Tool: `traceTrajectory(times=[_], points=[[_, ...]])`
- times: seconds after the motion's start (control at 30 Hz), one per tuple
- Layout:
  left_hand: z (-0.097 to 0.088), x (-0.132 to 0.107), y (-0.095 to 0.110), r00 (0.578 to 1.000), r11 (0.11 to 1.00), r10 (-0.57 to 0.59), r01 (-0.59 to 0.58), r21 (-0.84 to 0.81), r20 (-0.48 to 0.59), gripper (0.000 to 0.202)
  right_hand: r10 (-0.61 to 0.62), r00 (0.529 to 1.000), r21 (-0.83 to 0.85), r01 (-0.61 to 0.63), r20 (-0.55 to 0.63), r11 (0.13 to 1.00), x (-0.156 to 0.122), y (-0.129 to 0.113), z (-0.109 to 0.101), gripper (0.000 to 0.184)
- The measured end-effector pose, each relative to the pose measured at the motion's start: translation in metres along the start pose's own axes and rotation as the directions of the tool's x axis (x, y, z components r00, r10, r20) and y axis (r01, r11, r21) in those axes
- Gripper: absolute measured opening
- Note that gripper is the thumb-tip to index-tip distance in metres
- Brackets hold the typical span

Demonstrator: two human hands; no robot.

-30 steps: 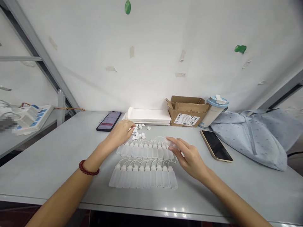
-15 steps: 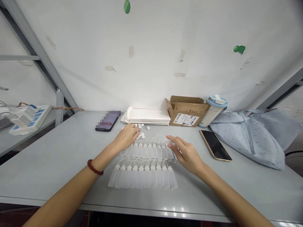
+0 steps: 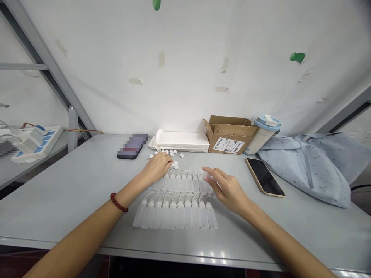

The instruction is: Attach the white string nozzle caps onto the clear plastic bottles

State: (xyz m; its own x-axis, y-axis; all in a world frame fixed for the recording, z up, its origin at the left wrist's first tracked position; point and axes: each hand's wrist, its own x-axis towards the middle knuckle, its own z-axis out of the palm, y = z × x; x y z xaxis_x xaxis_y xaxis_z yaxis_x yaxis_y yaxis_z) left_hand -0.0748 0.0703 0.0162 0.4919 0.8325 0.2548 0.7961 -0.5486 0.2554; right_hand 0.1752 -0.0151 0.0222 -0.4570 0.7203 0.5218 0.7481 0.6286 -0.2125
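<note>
Two rows of small translucent plastic bottles with white caps and thin curved tubes lie on the grey table: a near row (image 3: 175, 217) and a far row (image 3: 182, 184). My right hand (image 3: 228, 187) is at the right end of the far row, thumb and fingers closed on a translucent bottle (image 3: 208, 173), mostly covered by the fingers. My left hand (image 3: 156, 168) is over the far row's left end, fingers bent down together beside small white caps (image 3: 174, 165). What its fingertips hold, if anything, is hidden. More small white pieces (image 3: 171, 153) lie scattered just beyond it.
Along the wall stand a stack of white packets (image 3: 182, 141), an opened cardboard box (image 3: 230, 137) and a blue-lidded cup (image 3: 261, 135). One phone (image 3: 132, 146) lies at the left, another phone (image 3: 265, 177) at the right beside a pale blue cloth bag (image 3: 307, 170).
The view has tilted slightly. Both hands stay at nearly the same places over the far row; the left fingers have shifted slightly among the small white pieces. The right hand still pinches the bottle.
</note>
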Motion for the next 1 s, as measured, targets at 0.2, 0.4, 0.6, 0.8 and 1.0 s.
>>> traceTrajectory(times=[0.2,0.4,0.6,0.8,1.0], points=[[-0.006,0.000,0.004,0.997,0.999,-0.030,0.029,-0.022,-0.071,0.024,0.015,1.000,-0.010,-0.015,0.003,1.000,0.000,0.000,0.000,0.026],[-0.001,0.000,0.002,0.998,0.999,0.013,-0.016,-0.052,-0.055,0.026,-0.008,1.000,-0.035,0.008,0.013,0.999,0.000,0.000,0.002,0.027],[0.001,0.001,0.004,0.998,0.993,0.006,-0.013,-0.115,-0.063,0.025,-0.014,1.000,-0.051,0.014,0.008,0.999,0.000,0.000,0.002,0.027],[-0.021,-0.005,0.026,0.986,0.836,-0.166,0.121,-0.536,-0.036,0.019,0.038,0.999,-0.033,-0.038,-0.009,0.999,-0.001,0.000,0.003,0.028],[-0.033,-0.013,0.051,0.973,0.502,0.025,0.185,-0.845,0.228,0.019,0.103,0.993,0.001,-0.103,-0.062,0.995,-0.001,0.000,0.004,0.028]])
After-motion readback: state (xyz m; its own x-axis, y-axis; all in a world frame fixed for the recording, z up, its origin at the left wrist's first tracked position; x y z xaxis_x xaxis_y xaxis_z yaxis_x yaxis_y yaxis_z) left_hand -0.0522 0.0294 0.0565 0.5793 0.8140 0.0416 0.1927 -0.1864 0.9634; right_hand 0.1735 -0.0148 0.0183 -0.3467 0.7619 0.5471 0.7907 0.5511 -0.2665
